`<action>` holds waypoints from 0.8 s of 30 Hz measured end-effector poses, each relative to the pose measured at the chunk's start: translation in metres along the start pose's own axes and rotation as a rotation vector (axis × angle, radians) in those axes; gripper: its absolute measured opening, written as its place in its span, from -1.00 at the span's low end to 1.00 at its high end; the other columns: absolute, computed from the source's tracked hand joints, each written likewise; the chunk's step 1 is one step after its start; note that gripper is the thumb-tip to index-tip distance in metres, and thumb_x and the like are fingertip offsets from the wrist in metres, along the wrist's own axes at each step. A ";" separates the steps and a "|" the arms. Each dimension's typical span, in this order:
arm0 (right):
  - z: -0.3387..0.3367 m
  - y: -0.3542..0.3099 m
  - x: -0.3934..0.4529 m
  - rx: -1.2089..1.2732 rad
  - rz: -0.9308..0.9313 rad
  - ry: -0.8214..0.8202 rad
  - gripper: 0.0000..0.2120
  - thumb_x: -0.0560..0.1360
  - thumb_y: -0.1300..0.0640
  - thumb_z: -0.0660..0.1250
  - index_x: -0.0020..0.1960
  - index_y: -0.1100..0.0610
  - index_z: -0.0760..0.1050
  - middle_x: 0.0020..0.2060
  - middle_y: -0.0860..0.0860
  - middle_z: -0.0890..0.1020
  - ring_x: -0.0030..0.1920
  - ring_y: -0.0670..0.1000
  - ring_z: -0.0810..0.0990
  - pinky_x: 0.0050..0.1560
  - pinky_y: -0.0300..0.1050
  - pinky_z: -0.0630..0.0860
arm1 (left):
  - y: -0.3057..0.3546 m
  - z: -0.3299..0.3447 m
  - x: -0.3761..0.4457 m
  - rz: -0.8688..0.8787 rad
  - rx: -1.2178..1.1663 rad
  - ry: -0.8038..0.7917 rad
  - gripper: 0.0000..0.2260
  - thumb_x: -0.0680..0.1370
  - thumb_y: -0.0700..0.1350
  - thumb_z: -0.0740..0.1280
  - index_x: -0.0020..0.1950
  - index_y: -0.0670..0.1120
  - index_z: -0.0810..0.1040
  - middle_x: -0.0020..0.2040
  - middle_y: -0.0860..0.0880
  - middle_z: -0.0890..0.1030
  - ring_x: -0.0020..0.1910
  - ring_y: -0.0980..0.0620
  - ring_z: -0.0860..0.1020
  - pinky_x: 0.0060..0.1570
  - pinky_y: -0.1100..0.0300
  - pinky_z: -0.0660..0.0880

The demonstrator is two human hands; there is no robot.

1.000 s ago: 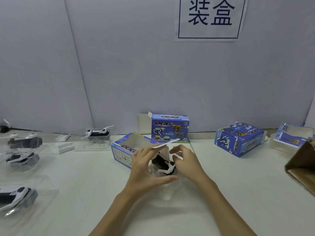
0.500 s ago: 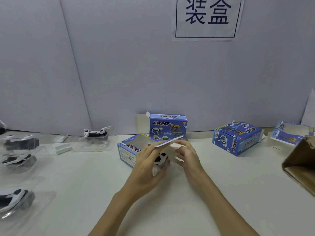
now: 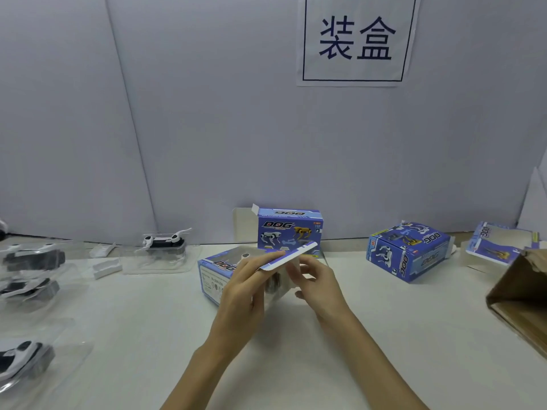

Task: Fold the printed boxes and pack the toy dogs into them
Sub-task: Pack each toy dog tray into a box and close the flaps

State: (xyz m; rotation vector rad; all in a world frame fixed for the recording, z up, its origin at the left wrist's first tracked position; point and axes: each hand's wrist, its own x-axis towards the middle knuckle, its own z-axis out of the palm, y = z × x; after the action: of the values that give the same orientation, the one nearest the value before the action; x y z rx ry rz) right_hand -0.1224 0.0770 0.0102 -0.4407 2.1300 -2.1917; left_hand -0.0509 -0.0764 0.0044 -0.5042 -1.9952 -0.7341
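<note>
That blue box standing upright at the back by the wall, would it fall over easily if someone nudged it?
Probably yes. The upright blue box is thin printed card standing on a narrow base, so a nudge would likely tip it. Its side flap hangs open, which suggests it may be empty and light. It would likely dent if squeezed.

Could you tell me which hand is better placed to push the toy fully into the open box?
Probably the right hand: it sits at the box's open end, while the left hand holds the flap up.
</note>
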 end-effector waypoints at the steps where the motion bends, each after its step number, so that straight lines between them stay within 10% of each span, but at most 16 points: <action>1: 0.003 0.001 -0.001 0.015 -0.005 0.033 -0.73 0.55 -0.14 0.43 0.18 -0.04 0.64 -0.04 -0.12 0.71 -0.07 -0.11 0.68 -0.29 -0.32 0.55 | 0.000 -0.001 0.001 -0.002 0.009 0.019 -0.62 0.61 -0.45 0.27 0.37 -0.20 0.61 0.39 -0.03 0.58 0.39 -0.01 0.53 0.30 0.01 0.54; 7: 0.012 0.002 0.000 0.106 -0.109 0.190 -0.80 0.50 -0.11 0.49 0.02 -0.01 0.69 -0.16 -0.08 0.73 -0.23 -0.12 0.58 -0.30 -0.31 0.48 | 0.003 -0.008 0.006 0.018 -0.008 0.108 -0.79 0.62 -0.22 0.39 0.23 -0.12 0.70 0.46 -0.09 0.47 0.43 -0.01 0.49 0.30 0.18 0.50; 11: -0.003 -0.016 0.000 0.228 -0.175 0.311 -0.77 0.46 -0.13 0.51 -0.08 0.03 0.73 -0.22 -0.01 0.71 -0.31 -0.13 0.49 -0.24 -0.29 0.46 | -0.006 -0.027 0.004 0.007 0.022 -0.105 -0.32 0.48 0.23 0.55 0.55 0.17 0.40 0.64 -0.06 0.21 0.58 -0.14 0.30 0.45 0.00 0.35; 18: -0.016 -0.043 -0.010 0.120 -0.335 0.254 -0.89 0.61 -0.04 0.41 0.09 -0.06 0.65 -0.06 -0.05 0.70 -0.06 -0.09 0.63 -0.07 -0.26 0.51 | -0.007 -0.020 0.008 -0.109 -0.145 0.084 -0.37 0.48 0.08 0.58 0.49 0.16 0.41 0.40 0.06 0.51 0.40 -0.04 0.51 0.31 0.22 0.47; 24: -0.005 -0.039 -0.018 -0.216 -0.654 0.133 -0.70 0.63 -0.12 0.30 0.31 -0.05 0.53 0.25 -0.12 0.55 0.37 -0.09 0.51 0.28 -0.30 0.47 | 0.005 -0.020 0.011 -0.406 -0.486 0.125 -0.39 0.44 -0.05 0.59 0.43 0.18 0.45 0.39 0.11 0.56 0.33 -0.06 0.59 0.27 -0.09 0.57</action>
State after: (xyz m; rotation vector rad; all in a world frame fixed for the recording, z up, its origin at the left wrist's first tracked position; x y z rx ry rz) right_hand -0.0999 0.0875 0.0459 -1.1845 2.5819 -2.3263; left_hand -0.0412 -0.0854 0.0230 -0.3165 -1.8153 -1.4846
